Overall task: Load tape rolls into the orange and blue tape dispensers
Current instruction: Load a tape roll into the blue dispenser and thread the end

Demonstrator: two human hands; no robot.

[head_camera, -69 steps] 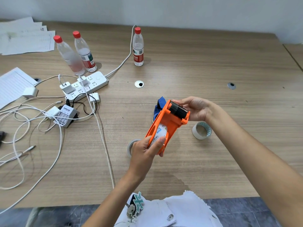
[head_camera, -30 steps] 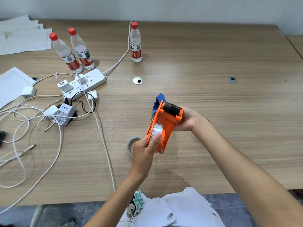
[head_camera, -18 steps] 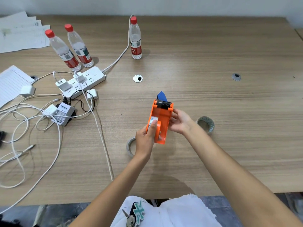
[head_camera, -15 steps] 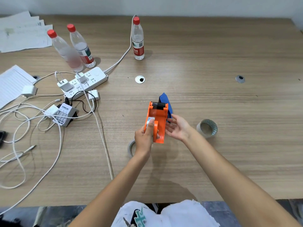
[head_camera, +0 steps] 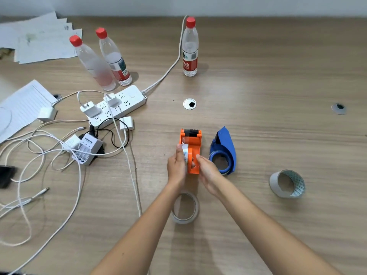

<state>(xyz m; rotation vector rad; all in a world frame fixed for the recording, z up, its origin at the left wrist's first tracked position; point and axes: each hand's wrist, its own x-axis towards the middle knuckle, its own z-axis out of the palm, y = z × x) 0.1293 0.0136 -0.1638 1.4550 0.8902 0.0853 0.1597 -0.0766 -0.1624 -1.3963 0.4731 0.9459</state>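
Orange tape dispenser (head_camera: 191, 147) standing upright on the counter (head_camera: 268, 135), cutter end pointing away from the person, where half a second earlier it was held in the air between both hands. The left hand (head_camera: 175, 167) grasps the dispenser's left flank, thumb lying over the white roll (head_camera: 185, 152) seated in its frame. The right hand (head_camera: 206, 169) rests against the right flank with fingers nearly straight, steadying rather than clasping; a second earlier it cupped the dispenser from behind.

Blue tape dispenser (head_camera: 224, 149) lies on its side just right of the orange one, now fully exposed; a roll appears to sit in its ring, though whether it is properly seated cannot be told. One spare tape roll (head_camera: 185, 208) lies flat nearer the person than the orange dispenser, beneath the forearms. A second, wider roll (head_camera: 288, 183) rests on its edge well to the right of it.

Interpretation: setting the orange dispenser down suggests its loading is finished or nearly so, leaving the tape end to be fed toward the cutter and the blue dispenser as the probable next concern.

Power strip (head_camera: 115, 106), cables and three bottles lie to the far left of the orange dispenser.
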